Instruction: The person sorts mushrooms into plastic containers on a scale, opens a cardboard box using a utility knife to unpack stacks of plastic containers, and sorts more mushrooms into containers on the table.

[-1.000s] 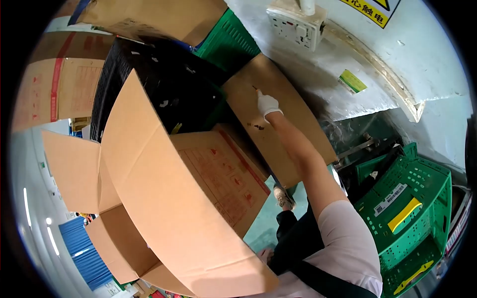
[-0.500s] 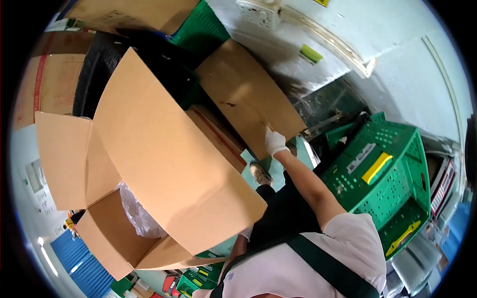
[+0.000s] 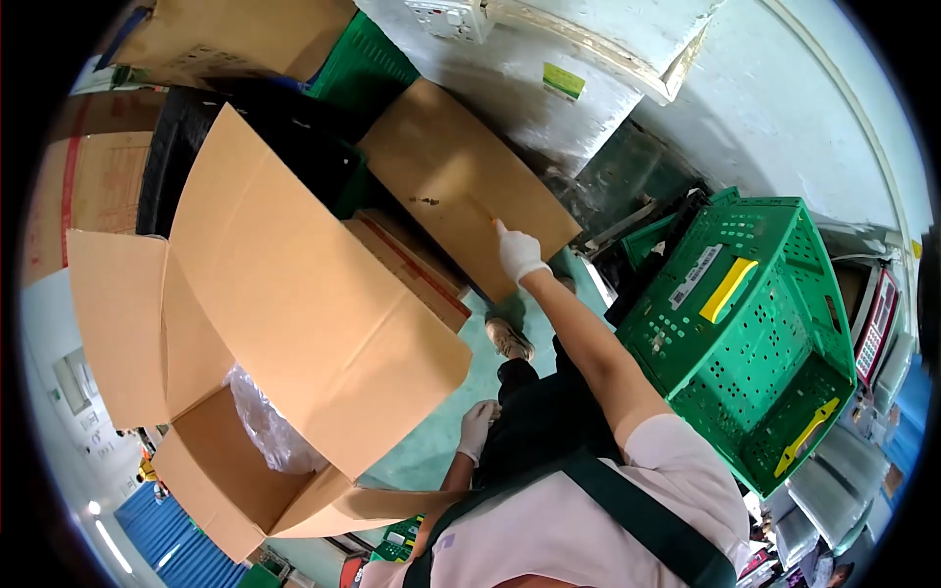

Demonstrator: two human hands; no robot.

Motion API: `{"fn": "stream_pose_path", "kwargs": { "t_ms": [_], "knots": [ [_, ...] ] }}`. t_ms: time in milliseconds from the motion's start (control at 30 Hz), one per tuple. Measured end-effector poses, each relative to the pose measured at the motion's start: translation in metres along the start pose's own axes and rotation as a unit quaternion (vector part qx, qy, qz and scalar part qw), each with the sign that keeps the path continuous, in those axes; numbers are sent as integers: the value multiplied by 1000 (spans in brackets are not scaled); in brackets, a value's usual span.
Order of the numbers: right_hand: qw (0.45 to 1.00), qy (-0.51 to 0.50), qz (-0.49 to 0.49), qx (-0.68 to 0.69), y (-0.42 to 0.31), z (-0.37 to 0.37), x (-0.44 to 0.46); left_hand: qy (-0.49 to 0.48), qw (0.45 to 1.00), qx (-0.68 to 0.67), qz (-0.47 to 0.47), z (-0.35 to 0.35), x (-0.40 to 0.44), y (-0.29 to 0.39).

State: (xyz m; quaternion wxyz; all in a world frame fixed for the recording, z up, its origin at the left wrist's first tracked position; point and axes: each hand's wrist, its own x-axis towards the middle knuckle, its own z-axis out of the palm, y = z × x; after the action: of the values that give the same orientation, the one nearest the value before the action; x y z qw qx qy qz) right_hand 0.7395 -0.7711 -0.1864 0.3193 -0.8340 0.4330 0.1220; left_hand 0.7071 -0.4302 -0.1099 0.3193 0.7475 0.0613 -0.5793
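Observation:
My right hand [image 3: 520, 254], in a white glove, reaches forward over a brown cardboard box [image 3: 461, 181]. Its fingers are bunched, and a small orange-tan bit shows at their tips; I cannot make out what it is. A dark torn mark shows on that cardboard, left of the hand. My left hand [image 3: 477, 428], gloved too, hangs low beside my dark trousers, fingers curled and nothing visible in them. It is nearest to a large open carton [image 3: 314, 294], whose flaps stand wide. Clear plastic wrap [image 3: 270, 421] lies inside the carton.
A green perforated crate [image 3: 730, 323] with yellow handles is tilted at my right. A flatter cardboard box [image 3: 407, 265] with a red stripe lies between the carton and the brown box. Behind are black crates [image 3: 176, 162], a green crate [image 3: 363, 64] and a pale wall [image 3: 784, 108].
My view has shifted slightly. My left hand has come out from behind the carton flap into sight. My right hand stays by the brown cardboard, extended.

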Motion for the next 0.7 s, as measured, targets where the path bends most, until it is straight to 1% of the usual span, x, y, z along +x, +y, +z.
{"fn": "stream_pose_path", "kwargs": {
  "t_ms": [67,167,200,233,267,333,500,567,700],
  "knots": [
    [1000,3,-15,-8,3,6,22,4,1000,-19,-14,0,-1,-4],
    [1000,-8,-7,-11,7,18,28,14,1000,-12,-14,-3,-6,-5],
    [1000,-11,-7,-13,8,20,23,13,1000,-6,-8,-1,-9,-4],
    [1000,-13,16,-20,8,22,19,2,999,35,-8,-4,-6,-6],
    [999,-15,39,-27,6,23,14,1,999,35,-7,-6,-6,-5],
    [998,-13,53,-34,7,23,1,10,999,24,21,-7,-3,-2],
    [995,-24,96,-27,19,35,-41,2,999,13,30,-4,3,12],
    [989,-42,139,-22,23,39,-63,-8,999,8,32,0,8,14],
    [985,-78,152,-4,37,36,-90,-39,998,-20,55,18,25,29]
  ]
}}
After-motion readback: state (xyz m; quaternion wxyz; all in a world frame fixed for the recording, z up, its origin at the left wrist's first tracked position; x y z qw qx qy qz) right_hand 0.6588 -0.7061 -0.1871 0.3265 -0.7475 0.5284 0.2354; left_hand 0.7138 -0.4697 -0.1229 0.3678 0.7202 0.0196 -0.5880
